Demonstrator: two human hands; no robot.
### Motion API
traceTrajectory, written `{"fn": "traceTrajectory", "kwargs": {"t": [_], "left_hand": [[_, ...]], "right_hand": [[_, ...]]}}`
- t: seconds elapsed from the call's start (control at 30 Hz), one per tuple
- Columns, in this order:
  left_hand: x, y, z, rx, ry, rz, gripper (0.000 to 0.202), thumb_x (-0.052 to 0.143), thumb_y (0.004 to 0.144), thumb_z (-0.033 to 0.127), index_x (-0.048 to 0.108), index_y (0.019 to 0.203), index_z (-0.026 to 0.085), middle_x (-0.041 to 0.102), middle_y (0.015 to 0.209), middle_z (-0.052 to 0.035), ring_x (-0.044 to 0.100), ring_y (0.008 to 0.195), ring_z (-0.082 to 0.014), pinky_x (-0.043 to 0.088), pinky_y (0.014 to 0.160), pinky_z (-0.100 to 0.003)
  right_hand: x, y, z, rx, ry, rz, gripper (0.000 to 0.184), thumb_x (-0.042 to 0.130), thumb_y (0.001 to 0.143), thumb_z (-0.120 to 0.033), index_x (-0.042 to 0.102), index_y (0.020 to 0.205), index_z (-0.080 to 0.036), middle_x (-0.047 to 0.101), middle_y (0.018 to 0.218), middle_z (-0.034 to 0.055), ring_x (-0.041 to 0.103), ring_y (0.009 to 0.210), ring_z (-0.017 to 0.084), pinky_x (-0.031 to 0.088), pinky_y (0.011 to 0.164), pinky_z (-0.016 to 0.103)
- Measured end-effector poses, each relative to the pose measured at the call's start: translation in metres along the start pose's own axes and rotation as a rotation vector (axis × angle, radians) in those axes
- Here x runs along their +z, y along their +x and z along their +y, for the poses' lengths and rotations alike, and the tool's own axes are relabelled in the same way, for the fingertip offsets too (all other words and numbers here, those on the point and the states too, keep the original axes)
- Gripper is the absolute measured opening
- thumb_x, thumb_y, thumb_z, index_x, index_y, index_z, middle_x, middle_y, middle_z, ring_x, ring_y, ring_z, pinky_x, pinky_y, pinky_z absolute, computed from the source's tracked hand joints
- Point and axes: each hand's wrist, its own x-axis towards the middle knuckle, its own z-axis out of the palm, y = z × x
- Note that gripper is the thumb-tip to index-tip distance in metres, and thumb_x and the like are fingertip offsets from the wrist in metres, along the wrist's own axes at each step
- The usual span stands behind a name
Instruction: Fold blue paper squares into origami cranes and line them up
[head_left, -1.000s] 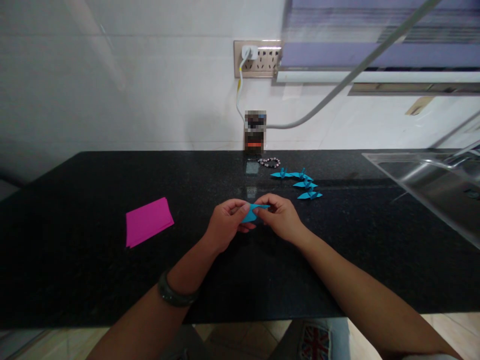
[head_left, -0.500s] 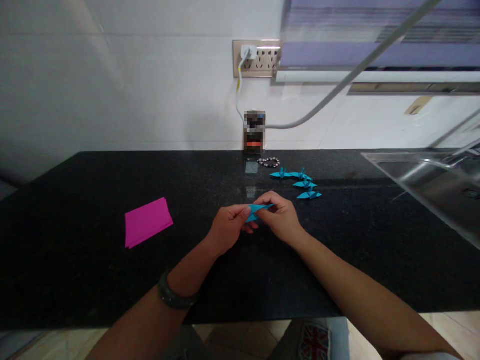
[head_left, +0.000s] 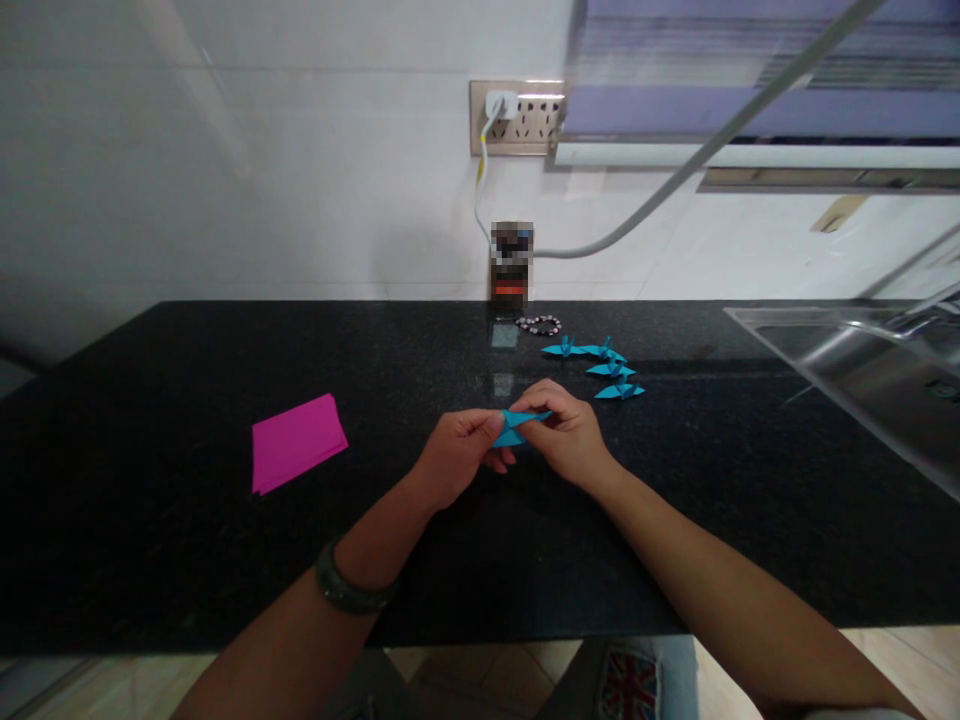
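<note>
Over the black countertop (head_left: 150, 560) I hold a small folded piece of blue paper (head_left: 516, 425) between both hands. My left hand (head_left: 456, 456) pinches its left end, fingers curled. My right hand (head_left: 567, 432) pinches the right side, with a thin blue point sticking out by the thumb. Beyond my right hand lie several finished blue paper cranes (head_left: 607, 369) in a row on the counter.
A stack of pink paper squares (head_left: 295, 441) lies to the left. A bead bracelet (head_left: 538, 325) and a small dark device (head_left: 511, 262) sit by the wall under a socket strip (head_left: 517, 117). A steel sink (head_left: 862, 360) occupies the right end.
The blue paper has turned and shifted slightly right between my fingers; a narrow point now sticks out toward my right thumb. Both hands stay close together.
</note>
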Motion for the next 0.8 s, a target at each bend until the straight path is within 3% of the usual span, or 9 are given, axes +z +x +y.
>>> {"fn": "traceTrajectory", "kwargs": {"t": [0.17, 0.43, 0.8], "left_hand": [[0.0016, 0.0002, -0.0003, -0.027, 0.001, 0.067, 0.034, 0.054, 0.075, 0.042, 0.064, 0.083, 0.011, 0.059, 0.056, -0.002, 0.054, 0.048, -0.01, 0.044, 0.045, -0.02], [0.0018, 0.0001, -0.0008, 0.008, 0.015, 0.149, 0.03, 0.057, 0.074, 0.038, 0.065, 0.081, 0.01, 0.061, 0.055, -0.0021, 0.056, 0.048, -0.0109, 0.045, 0.046, -0.021], [0.0003, 0.0009, -0.0039, 0.038, 0.022, 0.18, 0.03, 0.056, 0.073, 0.041, 0.064, 0.077, 0.012, 0.06, 0.055, -0.0014, 0.055, 0.048, -0.0105, 0.046, 0.045, -0.021]], "right_hand": [[0.0025, -0.0003, -0.0001, 0.021, 0.005, -0.02, 0.011, 0.057, 0.069, -0.013, 0.062, 0.075, -0.021, 0.054, 0.075, 0.0013, 0.052, 0.072, 0.013, 0.042, 0.063, 0.027], [0.0096, -0.0025, 0.003, 0.064, 0.028, 0.076, 0.005, 0.058, 0.07, -0.017, 0.061, 0.074, -0.019, 0.055, 0.075, 0.0017, 0.052, 0.07, 0.013, 0.042, 0.061, 0.026], [0.0094, -0.0029, 0.0024, 0.26, 0.222, 0.035, 0.017, 0.058, 0.072, -0.032, 0.06, 0.082, -0.019, 0.053, 0.078, 0.0018, 0.046, 0.049, 0.007, 0.04, 0.041, 0.021]]}}
